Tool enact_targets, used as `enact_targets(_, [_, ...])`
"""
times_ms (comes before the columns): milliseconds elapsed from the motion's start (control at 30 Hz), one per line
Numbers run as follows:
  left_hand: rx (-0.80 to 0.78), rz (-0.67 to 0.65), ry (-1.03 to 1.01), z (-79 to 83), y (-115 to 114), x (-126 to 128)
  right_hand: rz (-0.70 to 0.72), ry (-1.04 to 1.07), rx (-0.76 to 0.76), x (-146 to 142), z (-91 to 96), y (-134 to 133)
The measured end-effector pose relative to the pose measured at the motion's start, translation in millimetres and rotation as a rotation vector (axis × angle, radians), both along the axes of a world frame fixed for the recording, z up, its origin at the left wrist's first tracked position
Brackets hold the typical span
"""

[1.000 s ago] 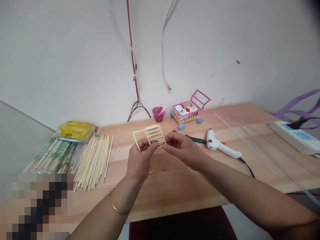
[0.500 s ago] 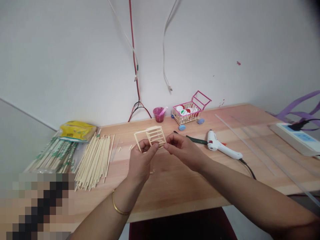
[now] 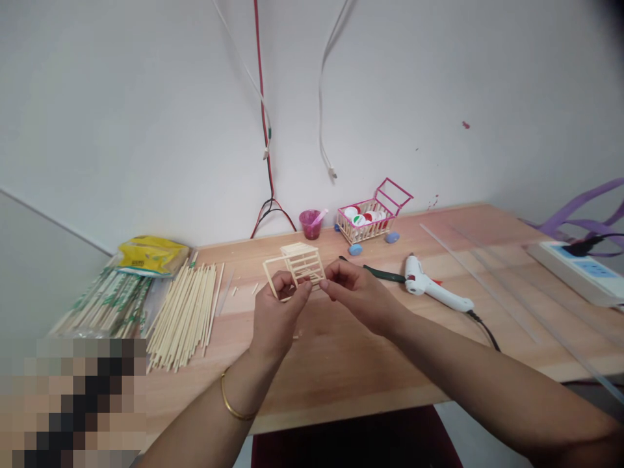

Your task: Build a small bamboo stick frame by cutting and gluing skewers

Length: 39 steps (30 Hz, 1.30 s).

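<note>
A small frame of pale wooden sticks point(image 3: 303, 258), with several parallel slats and an open rectangular side piece, is held above the table between both hands. My left hand point(image 3: 279, 312) grips it from the left and below, thumb pressed against the slats. At its right lower corner, my right hand point(image 3: 363, 296) pinches the frame between thumb and fingers. The right hand's fingertips partly hide that corner. Behind the hands stands a finished-looking miniature shopping cart point(image 3: 365, 221) with pink trim, blue wheels and bottle caps inside.
Loose wooden sticks point(image 3: 188, 318) and packaged sticks point(image 3: 104, 296) lie left, under a yellow packet point(image 3: 152, 255). On the right are a white glue gun point(image 3: 433, 289), green-handled pliers point(image 3: 385, 273), clear glue sticks point(image 3: 480, 283) and a power strip point(image 3: 575, 270). A purple cup point(image 3: 311, 225) stands behind.
The stick frame has tilted slightly, so more of its top slats show. Both hands keep their grip in nearly the same place.
</note>
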State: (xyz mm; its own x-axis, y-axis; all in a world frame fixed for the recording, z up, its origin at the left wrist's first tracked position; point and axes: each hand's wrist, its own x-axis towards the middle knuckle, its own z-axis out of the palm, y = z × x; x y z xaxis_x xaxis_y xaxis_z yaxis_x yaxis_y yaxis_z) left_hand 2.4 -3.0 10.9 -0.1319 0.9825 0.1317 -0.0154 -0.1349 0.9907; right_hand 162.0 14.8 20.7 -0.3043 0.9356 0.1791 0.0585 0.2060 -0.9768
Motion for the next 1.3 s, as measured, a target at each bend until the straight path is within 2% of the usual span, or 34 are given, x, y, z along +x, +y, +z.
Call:
enact_targets(167, [0.022, -0.003, 0.045, 0.0, 0, -1, 0.026, 0.047, -0.02, 1, -1.7, 2])
enact_targets(367, [0.042, -0.033, 0.036, -1.6, 1, -5, 0.147, 0.141, -0.122, 4, -0.8, 3])
enact_targets(567, [0.036, -0.061, 0.013, 3.9, -1, -2, 0.102, 0.108, -0.15, 5, 4.5, 1])
enact_targets(800, [0.14, -0.138, -0.119, 5.1, 0, 2, 0.082, 0.095, -0.159, 5, 3.9, 2])
enact_targets(1133, [0.186, -0.141, -0.126, 1.4, -1, 0, 0.153, 0.223, -0.215, 7, -12.1, 7])
enact_targets(1300, [0.17, -0.181, -0.164, -0.4, 0, 1, 0.127, 0.254, -0.212, 4, -16.0, 7])
